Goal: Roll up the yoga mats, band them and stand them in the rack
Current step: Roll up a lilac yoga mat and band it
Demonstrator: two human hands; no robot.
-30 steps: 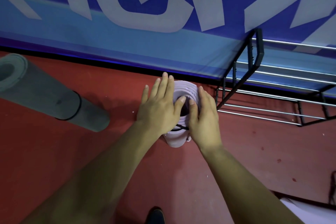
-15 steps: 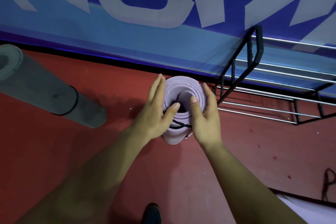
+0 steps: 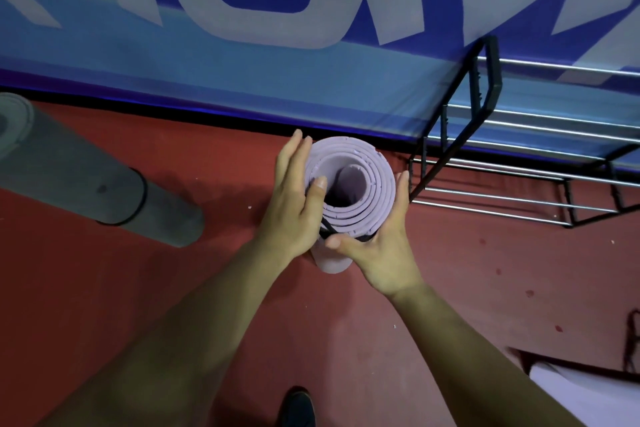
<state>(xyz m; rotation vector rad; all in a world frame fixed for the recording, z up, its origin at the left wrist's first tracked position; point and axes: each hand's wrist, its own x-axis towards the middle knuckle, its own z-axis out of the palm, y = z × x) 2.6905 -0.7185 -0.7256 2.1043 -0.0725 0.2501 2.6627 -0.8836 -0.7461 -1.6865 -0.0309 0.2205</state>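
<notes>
1. Both hands have come off the top end of the lilac yoga mat (image 3: 349,156) and moved to its sides, so the whole spiral of the roll is now open to view.
2. Left hand (image 3: 294,204): the fingers are straight and press flat on the side of the roll away from the rack (image 3: 495,73), and the thumb rests on the top edge. It does not close around the mat.
3. Right hand (image 3: 377,253): it grasps the roll lower down, on the side toward the rack, with the fingers wrapped behind and the thumb laid across the front.
4. A black band (image 3: 325,227) already goes around the roll, just at the right thumb.
5. This mat stands upright on the red floor (image 3: 450,288), just beside the rack but still outside it.
6. I judge that the pressing down of the layers is finished and the hands now prepare to lift the roll into the rack.
7. A grey rolled mat (image 3: 86,184), also banded, is well apart from the rack, beyond the lilac one, and is not yet stored.
</notes>
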